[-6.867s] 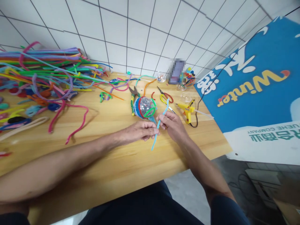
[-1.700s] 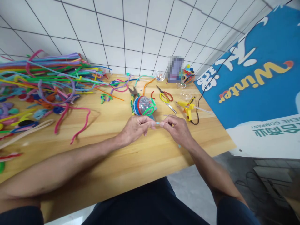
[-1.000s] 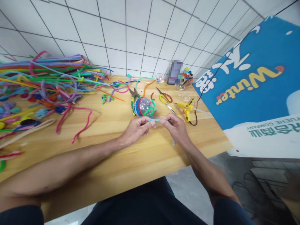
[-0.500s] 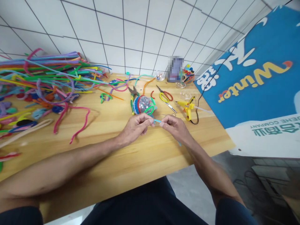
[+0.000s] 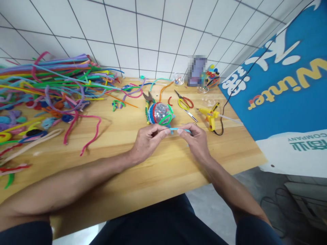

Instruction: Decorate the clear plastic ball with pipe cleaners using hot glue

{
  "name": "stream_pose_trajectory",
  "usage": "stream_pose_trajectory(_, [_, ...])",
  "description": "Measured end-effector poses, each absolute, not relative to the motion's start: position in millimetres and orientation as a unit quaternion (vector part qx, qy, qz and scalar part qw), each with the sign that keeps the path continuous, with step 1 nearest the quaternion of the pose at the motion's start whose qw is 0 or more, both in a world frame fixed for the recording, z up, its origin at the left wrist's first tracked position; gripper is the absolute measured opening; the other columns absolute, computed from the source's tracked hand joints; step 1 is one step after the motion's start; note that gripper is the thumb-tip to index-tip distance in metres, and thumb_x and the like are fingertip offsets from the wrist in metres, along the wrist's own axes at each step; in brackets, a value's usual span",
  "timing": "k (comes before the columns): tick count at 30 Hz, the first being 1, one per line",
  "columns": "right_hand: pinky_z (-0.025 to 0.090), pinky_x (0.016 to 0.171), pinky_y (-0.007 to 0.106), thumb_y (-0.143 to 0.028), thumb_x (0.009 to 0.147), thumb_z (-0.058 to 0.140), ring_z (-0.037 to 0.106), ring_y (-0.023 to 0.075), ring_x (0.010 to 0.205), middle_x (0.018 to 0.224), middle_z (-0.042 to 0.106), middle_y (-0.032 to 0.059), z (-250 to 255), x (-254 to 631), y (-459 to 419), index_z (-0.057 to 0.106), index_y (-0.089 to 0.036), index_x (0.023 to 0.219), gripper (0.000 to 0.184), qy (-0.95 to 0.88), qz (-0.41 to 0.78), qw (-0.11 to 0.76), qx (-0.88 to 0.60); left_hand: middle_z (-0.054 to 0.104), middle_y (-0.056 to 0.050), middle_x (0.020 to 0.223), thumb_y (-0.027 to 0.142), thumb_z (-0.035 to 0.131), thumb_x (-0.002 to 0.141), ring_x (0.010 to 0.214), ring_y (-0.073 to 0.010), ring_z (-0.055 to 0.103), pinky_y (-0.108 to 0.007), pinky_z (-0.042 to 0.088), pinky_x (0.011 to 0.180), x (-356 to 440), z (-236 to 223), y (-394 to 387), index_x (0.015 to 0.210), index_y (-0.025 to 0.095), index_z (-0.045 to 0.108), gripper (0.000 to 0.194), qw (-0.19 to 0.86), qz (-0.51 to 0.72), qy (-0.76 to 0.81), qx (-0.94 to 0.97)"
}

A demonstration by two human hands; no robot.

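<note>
The left hand [image 5: 149, 141] pinches the left part of a light blue strip [image 5: 174, 129] between thumb and forefinger. The right hand [image 5: 196, 137] pinches it likewise, a little farther along. The strip lies near level between the 2 hands, above the table [image 5: 153, 180], with a short span exposed; a further bit of blue shows beside the right forefinger. The close, paired grip appears intended to control that short span, since a soft strip would give if held at 1 end only.

The ball [image 5: 161, 110] rests just beyond the fingers, presumably kept near for reference or fitting. Its clear part faces up, banded red, with blue coils on its left and a green loop at the front right. The pliers [image 5: 148, 98] lie at its left, contact not determinable. The scissors [image 5: 186, 102], pen [image 5: 192, 116] and glue gun [image 5: 211, 116] lie to the right, seemingly within reach of the right hand. The stems [image 5: 58, 76] are heaped at the far left, likely as stock apart from the work.

Against the frame of 6.9 s ago: the strip then slanted with 2 free ends visible; it is now level and mostly covered by fingers. Ball and tools retain their arrangement.
</note>
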State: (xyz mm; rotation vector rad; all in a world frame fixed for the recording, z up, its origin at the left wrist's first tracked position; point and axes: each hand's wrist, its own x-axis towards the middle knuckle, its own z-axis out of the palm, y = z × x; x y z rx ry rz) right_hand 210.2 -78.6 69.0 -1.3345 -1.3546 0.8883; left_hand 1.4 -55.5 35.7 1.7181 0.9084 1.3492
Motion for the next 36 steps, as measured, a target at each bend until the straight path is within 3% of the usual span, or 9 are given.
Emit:
stream_pose_trajectory(1, [0.034, 0.056, 0.027, -0.043, 0.082, 0.081, 0.040, 0.0122, 0.060, 0.063, 0.051, -0.0053, 74, 213, -76, 0.074, -0.024, 0.077, 0.021, -0.563, 0.357, 0.499, -0.554, 0.072, -0.001, 0.082, 0.051, 0.079, 0.101, 0.070, -0.0149, 0.063, -0.029, 0.057, 0.069, -2, 35, -51, 0.107, 0.023, 0.080, 0.029, 0.305, 0.544, 0.351, 0.699])
stream_pose_trajectory(3, [0.034, 0.057, 0.028, -0.039, 0.081, 0.079, 0.041, 0.0124, 0.060, 0.064, 0.054, -0.0048, 85, 220, -67, 0.074, -0.024, 0.077, 0.017, -0.583, 0.327, 0.497, -0.554, 0.076, -0.009, 0.120, 0.052, 0.090, 0.091, 0.107, -0.0254, 0.072, -0.044, 0.061, 0.100, -10, 29, -36, 0.132, 0.027, 0.072, 0.051, 0.174, 0.545, 0.351, 0.742])
stream_pose_trajectory(5, [0.036, 0.059, 0.028, -0.033, 0.079, 0.077, 0.046, 0.0129, 0.062, 0.067, 0.059, -0.0036, 92, 227, -56, 0.072, -0.023, 0.075, 0.012, -0.620, 0.299, 0.481, -0.544, 0.059, -0.015, 0.156, 0.056, 0.095, 0.084, 0.145, -0.0374, 0.058, -0.060, 0.048, 0.124, -15, 20, -17, 0.147, 0.030, 0.062, 0.075, 0.130, 0.487, 0.358, 0.786])
stream_pose_trajectory(8, [0.036, 0.059, 0.028, -0.028, 0.079, 0.072, 0.050, 0.0135, 0.063, 0.068, 0.062, -0.0030, 94, 229, -39, 0.068, -0.023, 0.072, 0.009, -0.660, 0.289, 0.457, -0.521, 0.033, -0.020, 0.176, 0.061, 0.092, 0.085, 0.165, -0.0439, 0.037, -0.065, 0.040, 0.131, -16, 5, 6, 0.159, 0.030, 0.049, 0.091, 0.141, 0.430, 0.349, 0.821])
stream_pose_trajectory(13, [0.028, 0.055, 0.028, -0.031, 0.083, 0.071, 0.041, 0.0111, 0.056, 0.062, 0.055, -0.0060, 88, 217, -20, 0.070, -0.023, 0.077, 0.009, -0.689, 0.296, 0.433, -0.501, 0.042, -0.019, 0.169, 0.052, 0.077, 0.101, 0.163, -0.0375, 0.041, -0.061, 0.040, 0.132, -14, 3, 18, 0.159, 0.028, 0.048, 0.069, 0.145, 0.431, 0.348, 0.820])
stream_pose_trajectory(17, [0.028, 0.056, 0.028, -0.034, 0.085, 0.074, 0.039, 0.0104, 0.057, 0.065, 0.058, -0.0055, 95, 212, -12, 0.073, -0.022, 0.079, 0.014, -0.714, 0.284, 0.425, -0.478, 0.053, -0.017, 0.161, 0.045, 0.082, 0.095, 0.157, -0.0359, 0.048, -0.058, 0.042, 0.131, -14, 12, 14, 0.157, 0.027, 0.050, 0.071, 0.133, 0.426, 0.352, 0.823])
stream_pose_trajectory(21, [0.035, 0.060, 0.029, -0.026, 0.080, 0.074, 0.051, 0.0129, 0.064, 0.072, 0.065, -0.0026, 102, 215, -3, 0.072, -0.021, 0.076, 0.007, -0.751, 0.276, 0.389, -0.457, 0.061, -0.017, 0.154, 0.042, 0.086, 0.090, 0.150, -0.0361, 0.056, -0.058, 0.046, 0.126, -11, 13, 14, 0.154, 0.026, 0.047, 0.076, 0.113, 0.432, 0.345, 0.826])
stream_pose_trajectory(27, [0.046, 0.070, 0.032, -0.021, 0.080, 0.072, 0.061, 0.0172, 0.074, 0.079, 0.071, 0.0003, 103, 220, 6, 0.069, -0.022, 0.074, 0.007, -0.772, 0.271, 0.366, -0.443, 0.055, -0.019, 0.158, 0.039, 0.085, 0.090, 0.155, -0.0368, 0.053, -0.058, 0.047, 0.127, -4, 9, 16, 0.154, 0.025, 0.040, 0.080, 0.151, 0.454, 0.327, 0.815])
stream_pose_trajectory(36, [0.047, 0.069, 0.032, -0.025, 0.085, 0.073, 0.059, 0.0171, 0.073, 0.077, 0.068, -0.0006, 100, 217, 7, 0.068, -0.024, 0.075, 0.011, -0.770, 0.276, 0.357, -0.451, 0.054, -0.020, 0.158, 0.042, 0.083, 0.093, 0.159, -0.0369, 0.048, -0.061, 0.044, 0.131, -6, 11, 17, 0.154, 0.025, 0.043, 0.075, 0.191, 0.455, 0.316, 0.810])
